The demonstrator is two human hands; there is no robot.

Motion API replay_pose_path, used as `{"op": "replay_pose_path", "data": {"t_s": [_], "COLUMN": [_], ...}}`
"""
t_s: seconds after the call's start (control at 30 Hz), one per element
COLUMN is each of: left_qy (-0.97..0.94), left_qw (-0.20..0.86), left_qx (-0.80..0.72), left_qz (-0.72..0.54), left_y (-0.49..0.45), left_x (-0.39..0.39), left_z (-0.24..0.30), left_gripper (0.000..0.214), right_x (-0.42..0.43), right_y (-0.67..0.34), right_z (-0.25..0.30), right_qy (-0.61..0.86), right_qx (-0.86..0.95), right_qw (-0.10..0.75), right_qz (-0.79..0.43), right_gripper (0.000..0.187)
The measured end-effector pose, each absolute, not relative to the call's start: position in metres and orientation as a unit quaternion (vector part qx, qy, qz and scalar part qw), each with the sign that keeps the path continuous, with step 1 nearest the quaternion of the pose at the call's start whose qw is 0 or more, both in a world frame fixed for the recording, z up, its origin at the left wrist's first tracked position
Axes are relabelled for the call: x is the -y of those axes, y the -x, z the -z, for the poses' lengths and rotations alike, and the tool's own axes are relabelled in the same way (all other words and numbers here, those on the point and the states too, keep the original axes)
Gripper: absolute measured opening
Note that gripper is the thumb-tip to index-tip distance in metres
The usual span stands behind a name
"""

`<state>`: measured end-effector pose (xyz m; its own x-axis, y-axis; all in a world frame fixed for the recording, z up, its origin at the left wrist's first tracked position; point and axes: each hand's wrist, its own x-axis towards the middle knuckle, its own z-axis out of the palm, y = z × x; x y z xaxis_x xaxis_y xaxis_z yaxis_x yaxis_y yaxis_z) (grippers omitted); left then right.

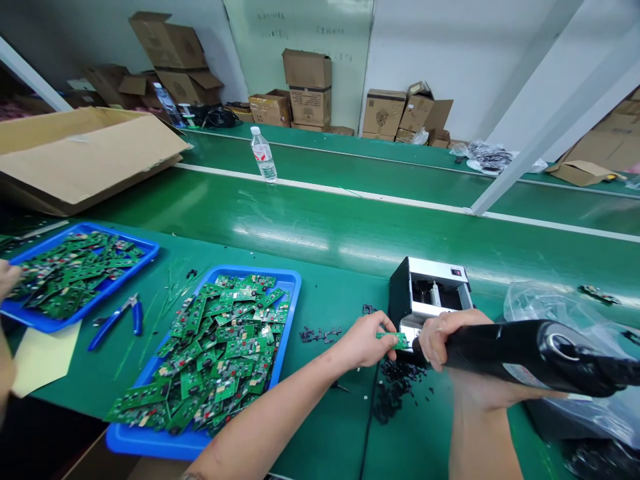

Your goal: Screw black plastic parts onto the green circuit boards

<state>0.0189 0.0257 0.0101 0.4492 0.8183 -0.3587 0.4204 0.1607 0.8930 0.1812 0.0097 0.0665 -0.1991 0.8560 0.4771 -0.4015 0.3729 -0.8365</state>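
Note:
My left hand [369, 340] pinches a small green circuit board [400, 341] by its near end. My right hand [453, 340] is wrapped around a black electric screwdriver [500, 347], held nearly level, with its cord end toward the right edge. The tool's front end is by the board's far end; my fingers hide the tip, so contact is unclear. Just behind both hands stands a black and silver screw feeder [440, 275] with a small switch. Small black plastic parts [393, 393] lie heaped below my hands, and more black pieces [320, 335] are scattered left of them.
A blue tray [296, 300] heaped with circuit boards stands left of my forearm. Blue-handled cutters [119, 320] lie between it and another blue tray [150, 250], where a co-worker's hand [7, 277] reaches in. A water bottle [264, 157] and clear plastic bag [545, 307] are also there.

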Motion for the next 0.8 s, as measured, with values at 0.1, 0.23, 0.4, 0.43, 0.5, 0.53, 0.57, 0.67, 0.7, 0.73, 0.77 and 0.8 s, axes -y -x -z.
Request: {"op": "replay_pose_path", "data": {"t_s": [0.1,0.23,0.4,0.43,0.5,0.53,0.57,0.67,0.7,0.73,0.77,0.8], "left_qy": [-0.625,-0.613,-0.549,-0.533,-0.500,-0.486,-0.475,-0.471,-0.478,-0.488,-0.498,-0.507], "left_qw": [0.578,0.598,0.656,0.658,0.650,0.644,0.638,0.602,0.589,0.574,0.556,0.539], "left_qx": [-0.496,-0.488,-0.480,-0.489,-0.514,-0.525,-0.533,-0.552,-0.554,-0.554,-0.558,-0.562], "left_qz": [-0.171,-0.171,-0.194,-0.210,-0.251,-0.272,-0.288,-0.333,-0.344,-0.354,-0.362,-0.370], "left_y": [-0.019,-0.018,-0.011,-0.009,-0.005,-0.003,-0.001,0.004,0.006,0.008,0.011,0.014], "left_x": [-0.026,-0.027,-0.036,-0.040,-0.052,-0.060,-0.070,-0.101,-0.112,-0.121,-0.128,-0.134], "left_z": [-0.011,-0.011,-0.001,0.002,0.008,0.011,0.013,0.018,0.018,0.017,0.017,0.015], "left_gripper": [0.025,0.026,0.024,0.023,0.023,0.024,0.027,0.040,0.046,0.052,0.059,0.065], "right_x": [-0.009,-0.006,0.003,0.005,0.009,0.011,0.013,0.016,0.016,0.017,0.017,0.016], "right_y": [-0.181,-0.186,-0.226,-0.236,-0.256,-0.264,-0.270,-0.281,-0.283,-0.284,-0.284,-0.285], "right_z": [-0.065,-0.071,-0.076,-0.074,-0.065,-0.060,-0.053,-0.026,-0.016,-0.006,0.005,0.015], "right_qy": [0.220,0.248,0.307,0.332,0.400,0.437,0.469,0.541,0.564,0.587,0.611,0.635], "right_qx": [0.566,0.524,0.449,0.432,0.392,0.366,0.339,0.264,0.251,0.245,0.243,0.243], "right_qw": [0.601,0.626,0.685,0.688,0.684,0.679,0.674,0.652,0.638,0.621,0.603,0.587], "right_qz": [-0.520,-0.521,-0.485,-0.479,-0.468,-0.463,-0.459,-0.461,-0.461,-0.458,-0.451,-0.439], "right_gripper": [0.080,0.088,0.085,0.084,0.083,0.081,0.079,0.062,0.056,0.052,0.049,0.049]}}
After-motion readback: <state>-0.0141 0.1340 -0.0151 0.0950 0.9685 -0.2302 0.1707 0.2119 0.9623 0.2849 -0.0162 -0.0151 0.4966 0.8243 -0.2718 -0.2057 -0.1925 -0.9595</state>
